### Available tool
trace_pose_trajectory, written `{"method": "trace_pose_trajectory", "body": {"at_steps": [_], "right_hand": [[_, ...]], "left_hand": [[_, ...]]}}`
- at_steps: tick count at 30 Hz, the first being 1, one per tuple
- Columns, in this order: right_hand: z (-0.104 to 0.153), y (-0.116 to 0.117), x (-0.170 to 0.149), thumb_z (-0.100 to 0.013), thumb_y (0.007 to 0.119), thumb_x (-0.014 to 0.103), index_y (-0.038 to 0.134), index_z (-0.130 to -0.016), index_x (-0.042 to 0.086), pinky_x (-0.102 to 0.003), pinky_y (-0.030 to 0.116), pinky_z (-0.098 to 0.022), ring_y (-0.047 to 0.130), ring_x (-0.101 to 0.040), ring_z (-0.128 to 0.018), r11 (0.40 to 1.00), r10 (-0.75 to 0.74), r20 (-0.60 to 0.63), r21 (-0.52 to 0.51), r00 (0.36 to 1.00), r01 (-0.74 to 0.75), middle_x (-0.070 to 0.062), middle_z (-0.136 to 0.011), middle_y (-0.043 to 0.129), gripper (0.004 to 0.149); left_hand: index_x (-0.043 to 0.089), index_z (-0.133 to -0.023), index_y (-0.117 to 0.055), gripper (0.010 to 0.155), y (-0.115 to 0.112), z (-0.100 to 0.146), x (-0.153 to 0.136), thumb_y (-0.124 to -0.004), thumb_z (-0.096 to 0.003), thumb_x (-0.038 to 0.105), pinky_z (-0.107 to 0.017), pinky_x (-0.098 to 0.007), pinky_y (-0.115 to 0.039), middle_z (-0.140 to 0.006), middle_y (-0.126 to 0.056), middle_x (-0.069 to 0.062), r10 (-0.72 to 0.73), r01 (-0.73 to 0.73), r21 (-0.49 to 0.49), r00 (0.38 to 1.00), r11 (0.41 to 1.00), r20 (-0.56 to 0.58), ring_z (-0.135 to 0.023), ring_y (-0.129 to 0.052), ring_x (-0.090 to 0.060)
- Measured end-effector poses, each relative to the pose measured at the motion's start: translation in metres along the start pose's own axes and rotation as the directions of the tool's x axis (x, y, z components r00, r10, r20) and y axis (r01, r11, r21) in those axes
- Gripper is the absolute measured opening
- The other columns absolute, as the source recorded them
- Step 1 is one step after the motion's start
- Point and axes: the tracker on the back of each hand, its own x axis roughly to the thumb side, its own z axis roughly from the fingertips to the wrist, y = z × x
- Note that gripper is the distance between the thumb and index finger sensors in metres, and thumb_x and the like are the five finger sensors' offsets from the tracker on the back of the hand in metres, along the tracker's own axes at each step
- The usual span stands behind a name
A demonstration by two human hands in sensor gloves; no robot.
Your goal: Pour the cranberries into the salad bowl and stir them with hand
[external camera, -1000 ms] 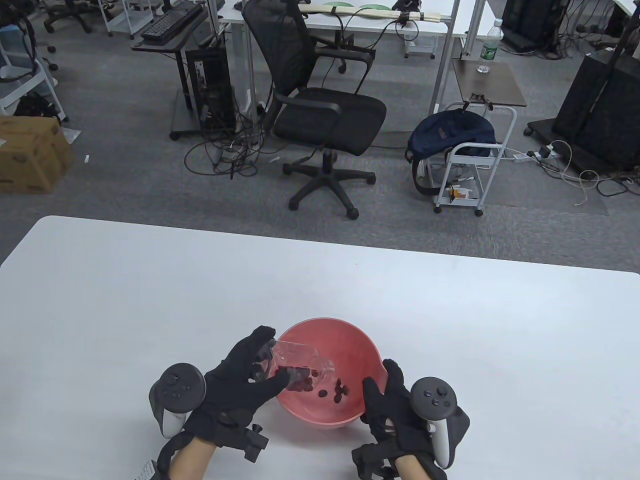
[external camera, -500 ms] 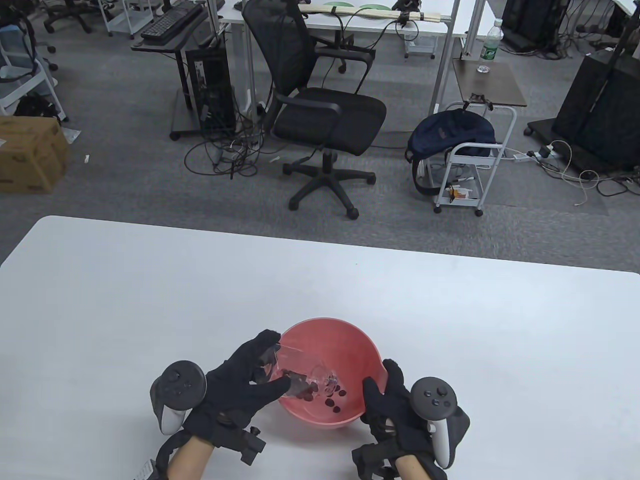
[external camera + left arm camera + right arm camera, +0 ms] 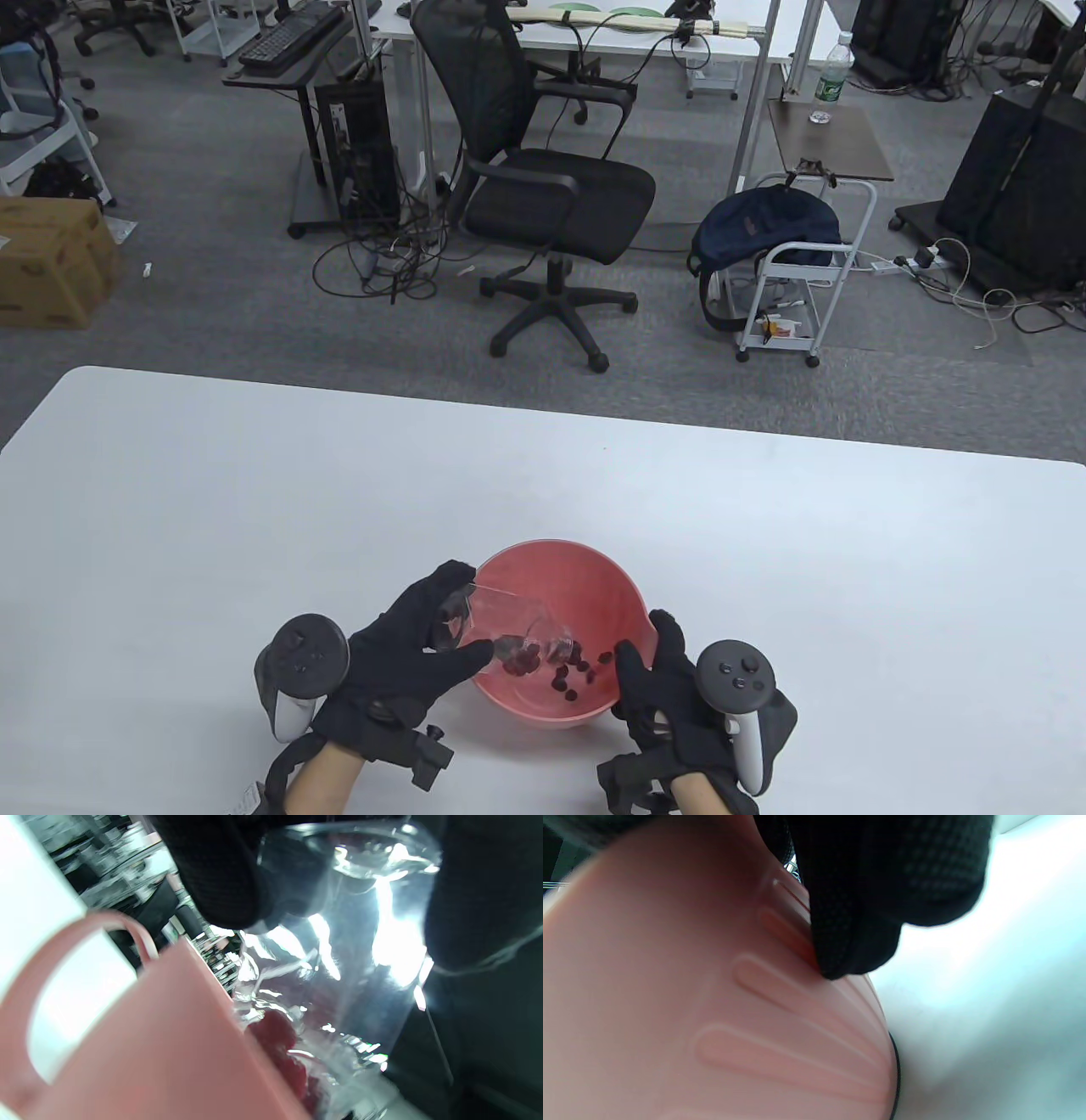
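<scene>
A pink salad bowl [image 3: 594, 577] stands near the table's front edge. My left hand [image 3: 416, 645] grips a clear plastic cup [image 3: 501, 615], tipped mouth-down over the bowl's left side. Dark red cranberries [image 3: 573, 675] lie on the bowl's bottom, and some still sit in the cup [image 3: 339, 984] near its mouth. My right hand [image 3: 662, 679] holds the bowl's right rim, thumb inside and fingers against the ribbed outer wall [image 3: 780, 1014]. In the left wrist view the bowl's handle [image 3: 38, 984] shows beside the cup.
The white table [image 3: 254, 492] stretches wide to the left, right and far side of the bowl. Beyond its far edge stand a black office chair [image 3: 543, 195], a white trolley [image 3: 789, 280] with a dark bag, and desks.
The cup has tipped steeper over the bowl and more cranberries have dropped out, spreading across the bowl's bottom. My right hand has stayed on the rim.
</scene>
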Motion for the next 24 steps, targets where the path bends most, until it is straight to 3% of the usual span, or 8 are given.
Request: {"method": "trace_pose_trajectory", "body": {"at_steps": [2, 5, 8, 11, 14, 17, 20, 24], "right_hand": [[0.0001, 0.0, 0.0, -0.05, 0.074, 0.059, 0.046, -0.104, 0.025, -0.023, 0.092, -0.021, 0.103, -0.02, -0.039, 1.0, 0.001, 0.0, 0.0, 1.0, -0.001, -0.012, -0.101, 0.076, 0.07], [0.0, 0.0001, 0.0, -0.05, 0.074, 0.059, 0.046, -0.104, 0.025, -0.023, 0.092, -0.021, 0.103, -0.02, -0.039, 1.0, 0.0, 0.0, 0.001, 1.0, 0.0, -0.012, -0.101, 0.076, 0.07], [0.0, 0.0, 0.0001, -0.05, 0.074, 0.059, 0.046, -0.104, 0.025, -0.023, 0.092, -0.021, 0.103, -0.02, -0.039, 1.0, 0.002, 0.001, 0.0, 1.0, -0.002, -0.012, -0.101, 0.076, 0.07], [0.0, 0.0001, 0.0001, -0.05, 0.074, 0.059, 0.046, -0.104, 0.025, -0.023, 0.092, -0.021, 0.103, -0.02, -0.038, 1.0, 0.001, 0.001, 0.0, 1.0, -0.001, -0.012, -0.101, 0.076, 0.07], [-0.0001, 0.0001, 0.0001, -0.05, 0.074, 0.059, 0.046, -0.104, 0.025, -0.023, 0.092, -0.021, 0.103, -0.02, -0.039, 1.0, 0.002, 0.001, 0.001, 1.0, -0.002, -0.013, -0.101, 0.075, 0.07], [-0.0001, 0.0002, 0.0001, -0.05, 0.074, 0.058, 0.046, -0.104, 0.025, -0.023, 0.092, -0.021, 0.103, -0.02, -0.039, 1.0, 0.002, 0.001, 0.0, 1.0, -0.002, -0.012, -0.101, 0.076, 0.07], [-0.0002, 0.0001, 0.0, -0.05, 0.074, 0.058, 0.046, -0.104, 0.025, -0.023, 0.093, -0.021, 0.103, -0.02, -0.038, 1.0, 0.002, 0.001, 0.001, 1.0, -0.002, -0.012, -0.101, 0.076, 0.07], [-0.0003, 0.0001, -0.0001, -0.05, 0.074, 0.059, 0.046, -0.104, 0.025, -0.023, 0.093, -0.021, 0.103, -0.02, -0.039, 1.0, 0.001, 0.001, 0.002, 1.0, -0.001, -0.013, -0.101, 0.076, 0.07]], "left_hand": [[0.047, -0.106, -0.064, 0.084, -0.0056, 0.0024, -0.0028, -0.105, -0.036, 0.066, -0.061, -0.029, -0.091, -0.11, -0.079, 0.005, 0.216, -0.216, 0.014, 0.974, 0.976, -0.063, -0.089, -0.095, -0.026], [0.049, -0.106, -0.062, 0.084, -0.0015, 0.0018, 0.0013, -0.103, -0.0353, 0.068, -0.062, -0.026, -0.091, -0.11, -0.08, 0.007, -0.051, 0.051, 0.036, 0.999, 0.998, -0.009, -0.09, -0.095, -0.023], [0.047, -0.106, -0.064, 0.083, -0.0054, 0.0025, -0.0015, -0.105, -0.0361, 0.065, -0.062, -0.031, -0.09, -0.11, -0.079, 0.005, 0.229, -0.229, 0.004, 0.972, 0.973, -0.051, -0.09, -0.094, -0.026], [0.05, -0.106, -0.062, 0.084, 0.0001, 0.0034, 0.0052, -0.102, -0.0355, 0.07, -0.062, -0.027, -0.092, -0.11, -0.08, 0.008, -0.13, 0.13, 0.067, 0.991, 0.989, 0.004, -0.089, -0.096, -0.022], [0.047, -0.106, -0.063, 0.084, -0.004, 0.0039, -0.0006, -0.104, -0.0361, 0.066, -0.062, -0.03, -0.091, -0.11, -0.079, 0.006, 0.193, -0.191, 0.04, 0.98, 0.981, -0.053, -0.089, -0.095, -0.026], [0.049, -0.106, -0.062, 0.084, 0.0009, 0.004, 0.0035, -0.102, -0.0352, 0.07, -0.062, -0.028, -0.092, -0.109, -0.08, 0.008, -0.11, 0.11, 0.077, 0.994, 0.991, -0.013, -0.089, -0.096, -0.023], [0.047, -0.106, -0.063, 0.084, -0.0041, 0.004, -0.0018, -0.104, -0.0365, 0.067, -0.061, -0.031, -0.091, -0.11, -0.079, 0.006, 0.203, -0.201, 0.035, 0.978, 0.979, -0.057, -0.089, -0.096, -0.026], [0.048, -0.107, -0.06, 0.085, 0.0008, 0.0043, 0.0058, -0.1, -0.0363, 0.073, -0.061, -0.027, -0.092, -0.109, -0.08, 0.009, -0.167, 0.167, 0.065, 0.986, 0.984, -0.004, -0.088, -0.097, -0.02]]}}
